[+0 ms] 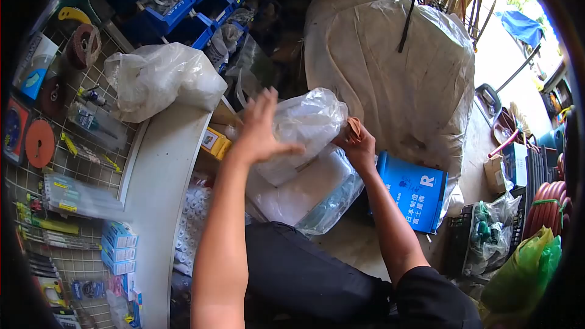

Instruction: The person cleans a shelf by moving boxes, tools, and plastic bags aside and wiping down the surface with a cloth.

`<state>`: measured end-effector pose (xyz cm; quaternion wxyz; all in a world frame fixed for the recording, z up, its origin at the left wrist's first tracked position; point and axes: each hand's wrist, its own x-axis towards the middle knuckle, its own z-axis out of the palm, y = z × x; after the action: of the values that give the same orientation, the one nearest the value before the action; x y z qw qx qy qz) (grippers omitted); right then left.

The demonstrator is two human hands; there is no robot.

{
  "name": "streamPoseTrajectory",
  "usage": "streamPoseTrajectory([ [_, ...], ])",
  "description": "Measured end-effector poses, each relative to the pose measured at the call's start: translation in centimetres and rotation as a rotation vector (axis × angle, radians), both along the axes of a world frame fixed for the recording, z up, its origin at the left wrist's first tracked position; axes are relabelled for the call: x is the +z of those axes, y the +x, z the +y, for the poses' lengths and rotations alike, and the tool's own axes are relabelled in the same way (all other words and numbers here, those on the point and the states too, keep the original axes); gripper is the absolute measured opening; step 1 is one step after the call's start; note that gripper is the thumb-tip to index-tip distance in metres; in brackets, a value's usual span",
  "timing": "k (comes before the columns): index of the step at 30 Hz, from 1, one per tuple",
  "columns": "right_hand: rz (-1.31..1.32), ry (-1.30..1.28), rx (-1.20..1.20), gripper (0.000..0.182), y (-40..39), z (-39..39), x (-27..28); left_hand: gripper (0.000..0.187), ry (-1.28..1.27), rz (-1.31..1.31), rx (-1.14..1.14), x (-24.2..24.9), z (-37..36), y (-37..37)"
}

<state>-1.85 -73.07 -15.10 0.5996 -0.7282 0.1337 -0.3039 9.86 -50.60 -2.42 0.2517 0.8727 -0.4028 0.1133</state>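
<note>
My left hand (263, 135) is raised with its fingers spread, at the left side of a clear plastic bag (309, 117), and holds nothing. On the bag's other side, my right hand (359, 146) is closed on a small brown crumpled piece (353, 127) that sticks up above the fingers. I cannot tell whether those fingers also grip the bag's edge. Below both hands lies a larger plastic-wrapped pack (304, 192), white on top with a greenish side, close in front of my dark-trousered leg.
A blue box (412, 192) stands right of my right forearm, before a large sheet-covered object (390, 67). A white counter (159, 152) at left bears a bulky plastic bag (164, 82). Blue bins (164, 12) rise behind; a crate (487, 231) sits at right.
</note>
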Motion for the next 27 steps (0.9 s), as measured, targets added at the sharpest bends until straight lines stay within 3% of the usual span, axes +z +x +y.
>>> streamPoseTrajectory([
  [3,-0.005,-0.061,0.01,0.051,1.5,-0.4,0.4,0.088,0.214,0.175,-0.078,-1.8,0.2,-0.1],
  [5,-0.015,-0.051,-0.01,0.05,3.7,-0.7,0.3,0.079,0.155,0.417,0.011,-0.7,0.4,0.6],
  [6,-0.071,-0.062,0.026,0.046,4.8,-0.9,0.3,0.067,0.125,0.408,0.002,-0.8,0.9,0.8],
  [8,-0.125,-0.072,0.061,0.042,7.0,-1.4,1.0,0.065,0.142,0.473,0.019,-1.1,1.8,1.2],
  [10,-0.171,0.2,0.097,0.035,8.9,-1.2,2.0,0.063,0.157,0.546,0.049,-1.6,2.4,1.3],
  [11,-0.159,0.206,0.103,0.035,9.5,-0.4,1.6,0.062,0.102,0.547,0.016,-2.0,2.6,1.3],
  [14,-0.126,-0.195,-0.004,0.037,9.1,2.7,1.4,0.063,0.041,0.56,0.027,-2.6,2.6,1.0],
  [16,-0.346,-0.313,-0.14,0.039,7.1,5.9,0.7,0.063,0.032,0.565,0.074,-2.9,2.7,1.2],
  [17,-0.28,-0.285,-0.153,0.041,4.7,8.9,-1.2,0.058,0.039,0.603,0.103,-3.3,2.7,1.7],
  [19,-0.224,-0.385,-0.052,0.036,0.0,14.3,-4.3,0.049,0.058,0.676,0.158,-3.8,2.8,2.2],
  [20,-0.164,-0.369,0.197,0.033,-2.8,15.4,-2.7,0.049,0.06,0.675,0.159,-3.7,2.9,2.2],
  [21,-0.24,-0.522,0.274,0.033,-4.0,15.9,-2.9,0.05,0.031,0.687,0.181,-3.6,3.2,2.0],
  [23,-0.351,-0.239,0.495,0.031,-4.2,14.0,-2.0,0.05,0.015,0.699,0.204,-3.9,3.7,1.8],
  [25,-0.375,-0.203,0.101,0.034,-1.7,10.4,0.9,0.063,0.004,0.663,0.162,-4.8,4.2,2.2],
  [27,-0.37,-0.194,0.009,0.039,2.7,4.8,3.6,0.063,0.01,0.682,0.164,-4.1,4.3,1.8],
])
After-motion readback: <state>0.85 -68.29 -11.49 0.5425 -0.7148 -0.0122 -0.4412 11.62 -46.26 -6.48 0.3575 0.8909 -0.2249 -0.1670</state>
